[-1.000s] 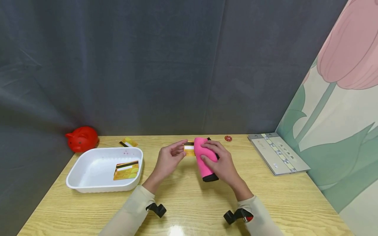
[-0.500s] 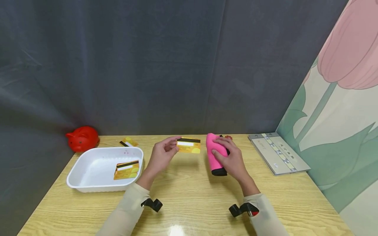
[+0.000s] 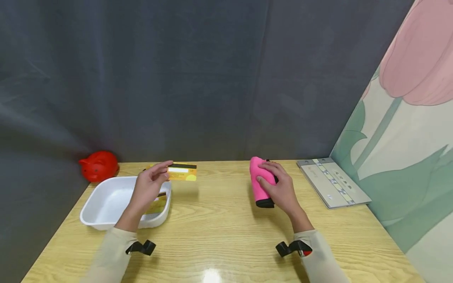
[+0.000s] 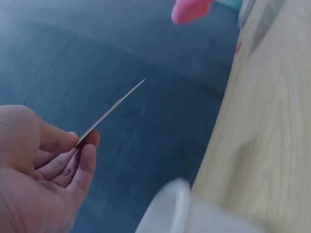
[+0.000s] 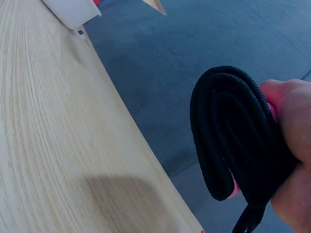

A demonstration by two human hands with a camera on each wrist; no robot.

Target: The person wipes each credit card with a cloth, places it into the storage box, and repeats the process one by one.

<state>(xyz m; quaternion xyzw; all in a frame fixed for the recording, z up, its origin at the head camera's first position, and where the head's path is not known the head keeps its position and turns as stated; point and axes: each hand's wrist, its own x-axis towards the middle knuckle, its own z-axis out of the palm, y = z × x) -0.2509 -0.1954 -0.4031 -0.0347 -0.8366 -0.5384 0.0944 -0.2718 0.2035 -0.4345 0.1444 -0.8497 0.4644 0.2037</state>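
My left hand pinches a yellow card with a black stripe and a white strip. In the left wrist view the card shows edge-on between thumb and fingers. That hand hangs over the right part of a white plastic basin, where a yellow card lies partly hidden. To the right, above the table, my right hand grips a rolled pink cloth item with black trim. Seen from the right wrist, its folded black end has a small cord loop.
A red piggy bank sits behind the basin at the far left. A grey album lies at the right by the flowered wall. A small red disc lies near the table's back edge. A dark curtain hangs behind.
The left hand has drawn the card out from against the pink cloth item and carried it left to the basin. The right hand has shifted slightly right and back with the pink item.
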